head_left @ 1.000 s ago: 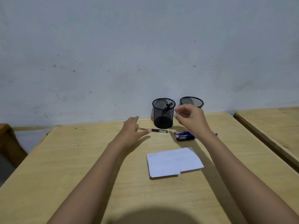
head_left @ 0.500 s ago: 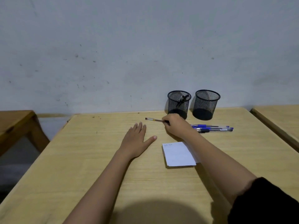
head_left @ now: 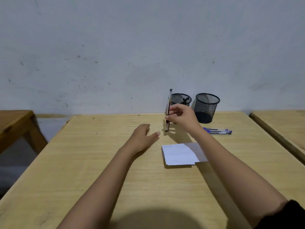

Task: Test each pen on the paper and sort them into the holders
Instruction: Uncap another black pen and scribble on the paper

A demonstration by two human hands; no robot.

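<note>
Our right hand (head_left: 181,116) is raised off the table (head_left: 82,162), beyond the paper's (head_left: 179,154) far edge. Its fingers (head_left: 173,111) are curled & clamped on a pen (head_left: 169,103), pinching it approx mid-barrel. The pen stands nearly upright and is motion-blurred, so we can't tell which end is the tip. Its lower end sits close to the table, contact unclear.

Our left hand (head_left: 142,138) rests on the table just past the paper's far-left corner. Its fingers are straight & relaxed, thumb out toward the pen, gripping nothing.

The paper is a small white stack lying flat, w/ faint scribbles at its far-left corner. Our right forearm crosses above its right side.

Farther beyond the paper, by the wall (head_left: 148,47), two black mesh holders stand upright side by side. The left holder (head_left: 180,98), partly behind our right hand, has a dark pen (head_left: 184,100) inside. The right holder (head_left: 206,108) stands just beside it.

Beyond the paper & to its right, a few blue pens (head_left: 217,131) lie side by side on the table.
</note>
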